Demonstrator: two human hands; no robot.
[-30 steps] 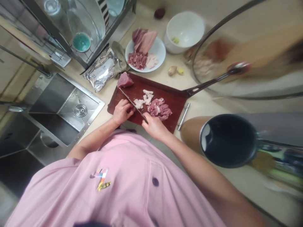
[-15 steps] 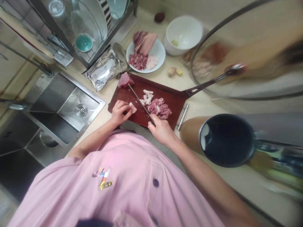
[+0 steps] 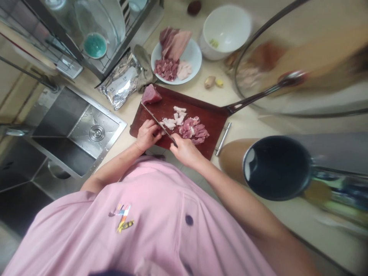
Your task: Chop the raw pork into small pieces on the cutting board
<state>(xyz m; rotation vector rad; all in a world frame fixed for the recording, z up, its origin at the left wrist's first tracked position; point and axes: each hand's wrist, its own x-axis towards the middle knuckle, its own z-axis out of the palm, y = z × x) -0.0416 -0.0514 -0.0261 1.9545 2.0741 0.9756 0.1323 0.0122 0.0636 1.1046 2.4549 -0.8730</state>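
My right hand (image 3: 185, 150) is closed around the handle of a knife (image 3: 156, 120), whose blade points up and to the left across the reddish-brown cutting board (image 3: 212, 109). Close beside the blade, my left hand (image 3: 148, 134) has its fingers bent over a small piece of pale fat (image 3: 163, 132), mostly hidden by the fingers and the knife. Cut bits of white fat (image 3: 179, 113) and a heap of sliced pink meat (image 3: 194, 128) lie to the right of the blade. At the board's far left corner sits a chunk of raw meat (image 3: 151, 94).
Behind the board stand a plate (image 3: 196, 63) of raw meat and a white bowl (image 3: 227, 32). Ginger (image 3: 209, 82) lies near them. A steel sink (image 3: 83, 130) is on the left, a dark pot (image 3: 277, 168) on the right. A spatula-like handle (image 3: 253, 99) touches the board's right corner.
The knife has moved left, from beside the meat slices to the fat under my left hand. More white fat bits now show right of the blade. My left hand stays nearly in place.
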